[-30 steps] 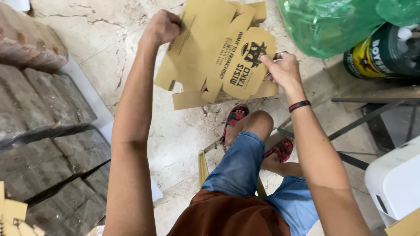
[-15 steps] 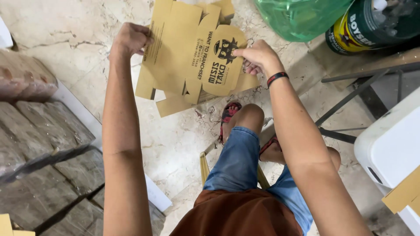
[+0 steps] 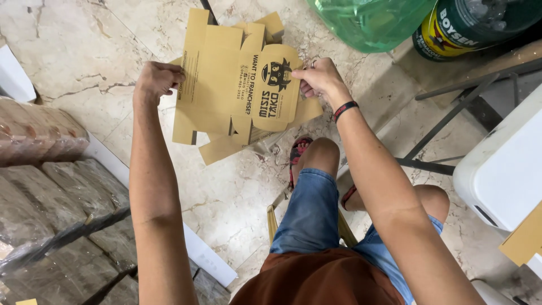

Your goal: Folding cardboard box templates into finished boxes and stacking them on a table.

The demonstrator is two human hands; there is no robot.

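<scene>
1. Between the two hands hangs a flat cardboard box blank (image 3: 226, 90) (brown, printed in black), held above the marble floor (image 3: 84, 51).
2. Left hand (image 3: 158, 79) pinches its left edge.
3. Right hand (image 3: 319, 79) grips its right flap, beside the green jug (image 3: 367, 22).

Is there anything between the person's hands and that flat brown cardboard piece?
Nothing visible. The left hand grips the left edge of the cardboard box blank and the right hand pinches its right side, both in direct contact.
</scene>
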